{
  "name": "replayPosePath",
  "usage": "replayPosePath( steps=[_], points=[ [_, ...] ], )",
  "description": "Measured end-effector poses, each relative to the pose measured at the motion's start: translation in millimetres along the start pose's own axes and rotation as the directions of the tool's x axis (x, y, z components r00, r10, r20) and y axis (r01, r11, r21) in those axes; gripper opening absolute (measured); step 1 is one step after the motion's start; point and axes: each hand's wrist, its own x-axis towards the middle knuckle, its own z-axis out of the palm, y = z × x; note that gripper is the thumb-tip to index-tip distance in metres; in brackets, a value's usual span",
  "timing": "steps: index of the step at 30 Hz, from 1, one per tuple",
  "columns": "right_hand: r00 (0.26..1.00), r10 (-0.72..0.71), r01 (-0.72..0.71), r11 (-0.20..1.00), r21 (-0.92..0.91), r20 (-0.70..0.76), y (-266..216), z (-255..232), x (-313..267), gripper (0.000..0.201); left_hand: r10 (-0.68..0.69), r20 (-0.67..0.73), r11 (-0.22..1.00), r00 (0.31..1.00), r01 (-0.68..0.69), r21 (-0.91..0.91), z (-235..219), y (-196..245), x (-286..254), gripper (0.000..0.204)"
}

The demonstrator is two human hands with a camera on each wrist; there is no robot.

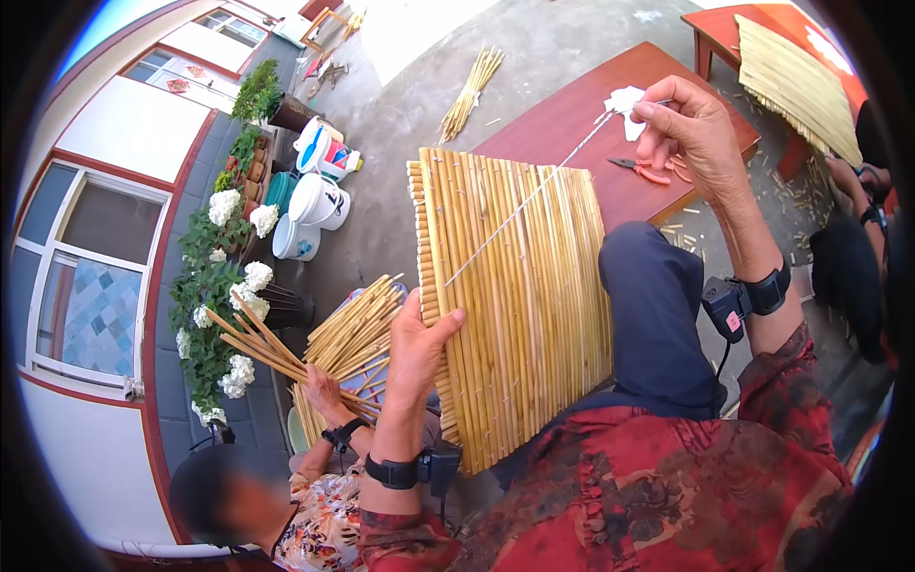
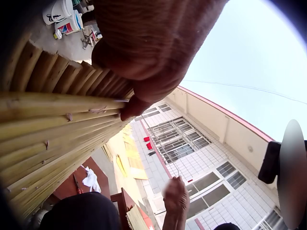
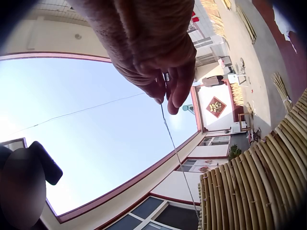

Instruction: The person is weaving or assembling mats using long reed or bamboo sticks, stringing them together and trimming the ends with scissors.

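A mat of yellow reed stalks (image 1: 529,315), bound side by side with small stitches, stands tilted over the person's lap. The left hand (image 1: 416,348) grips it near its left edge, thumb on the front face and fingers behind. Close up in the left wrist view, the left thumb (image 2: 134,106) presses beside the outermost stalk. Raised above the mat's far right corner, the right hand (image 1: 696,129) pinches a thin needle (image 3: 162,109) between thumb and fingers. From it a white thread (image 1: 534,198) runs straight and taut down to the stalks near the left thumb.
A red-brown table (image 1: 572,124) behind the mat bears pliers (image 1: 643,170) and a white cloth (image 1: 624,100). At the left another person's hand (image 1: 329,396) holds loose stalks beside a stalk pile (image 1: 357,329). Buckets (image 1: 319,200) stand beyond. Another reed mat (image 1: 796,81) lies at far right.
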Motion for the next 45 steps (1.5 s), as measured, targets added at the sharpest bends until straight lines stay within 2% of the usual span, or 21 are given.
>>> replayPosePath(
  steps=[3,7,9,10,12,13,15,16,18,19,20,22,24,25,26,27,30,33,45],
  points=[
    [0.999,-0.036,0.038,0.995,-0.097,0.024,-1.1,-0.4,-1.4,0.013,-0.011,-0.028,1.0,1.0,0.011,-0.02,1.8,-4.6,-0.7,0.033],
    [0.998,-0.049,0.047,0.996,-0.074,-0.024,0.8,3.4,1.1,0.016,-0.038,-0.027,0.998,0.999,0.036,-0.056,3.5,-6.8,1.6,0.034],
    [0.991,-0.107,0.113,0.991,0.079,-0.075,2.5,8.8,3.8,0.023,-0.053,-0.019,0.997,0.998,0.052,-0.052,4.5,-7.1,1.8,0.035],
    [0.991,-0.105,0.112,0.991,0.078,-0.08,3.4,11.3,5.1,0.023,-0.049,-0.016,0.997,0.999,0.048,-0.06,4.7,-7.6,2.3,0.036],
    [0.992,-0.119,0.13,0.931,0.342,-0.053,4.8,16.4,8.0,0.032,-0.048,-0.013,0.996,0.999,0.047,-0.072,5.9,-8.3,3.4,0.036],
    [0.992,-0.113,0.124,0.932,0.341,-0.052,5.6,20.0,8.8,0.032,-0.059,-0.009,0.995,0.998,0.058,-0.079,5.7,-7.6,2.5,0.038],
    [0.999,-0.036,0.049,0.831,0.554,-0.034,7.1,27.7,11.0,0.04,-0.072,-0.007,0.994,0.997,0.071,-0.085,3.7,-7.4,1.6,0.039],
    [0.999,-0.031,0.044,0.831,0.554,-0.032,8.2,30.9,11.0,0.04,-0.082,0.011,0.991,0.997,0.083,-0.101,3.1,-7.3,1.3,0.04],
    [0.989,0.043,-0.122,0.773,0.622,0.141,13.0,38.8,7.1,0.038,-0.093,0.03,0.988,0.995,0.096,-0.118,1.8,-7.3,0.1,0.042],
    [0.977,0.065,-0.177,0.775,0.606,0.202,15.8,43.8,3.4,0.028,-0.098,0.035,0.992,0.995,0.101,-0.082,1.9,-6.2,-2.3,0.042],
    [0.977,0.068,-0.18,0.775,0.606,0.203,17.1,51.7,-2.0,0.028,-0.104,0.04,0.993,0.994,0.106,-0.048,1.1,-5.9,-4.8,0.043],
    [0.884,0.151,-0.265,0.942,0.208,0.443,17.8,70.8,-17.1,0.017,-0.118,0.048,0.992,0.992,0.12,-0.049,1.5,-5.3,-8.9,0.044],
    [0.824,0.239,-0.245,0.968,-0.056,0.513,14.2,95.5,-40.4,0.013,-0.129,0.053,0.99,0.99,0.131,-0.05,1.7,-5.8,-12.3,0.044],
    [0.822,0.243,-0.25,0.967,-0.057,0.515,20.8,103.8,-48.5,0.013,-0.109,0.043,0.994,0.993,0.109,0.02,1.6,-6.6,-13.3,0.043],
    [0.842,0.014,0.065,0.99,-0.127,0.539,33.2,112.1,-55.8,0.012,-0.089,0.035,0.992,0.995,0.085,0.091,1.9,-7.0,-13.8,0.042],
    [0.789,-0.209,0.374,0.91,-0.182,0.577,40.4,119.2,-59.6,0.013,-0.092,0.034,0.992,0.995,0.088,0.09,2.5,-6.3,-14.3,0.042],
    [0.769,-0.159,0.381,0.892,-0.244,0.619,52.9,129.8,-64.8,0.015,-0.068,0.053,0.99,0.996,0.061,0.128,4.9,-5.8,-15.8,0.039],
    [0.765,-0.108,0.375,0.876,-0.303,0.635,51.9,131.1,-66.3,0.016,-0.089,0.037,0.993,0.995,0.086,0.077,5.4,-8.4,-16.9,0.036],
    [0.723,-0.049,0.315,0.911,-0.265,0.689,49.8,125.6,-57.5,0.017,-0.08,-0.003,0.992,0.997,0.08,0.093,10.9,-7.2,-21.0,0.033]
  ],
)
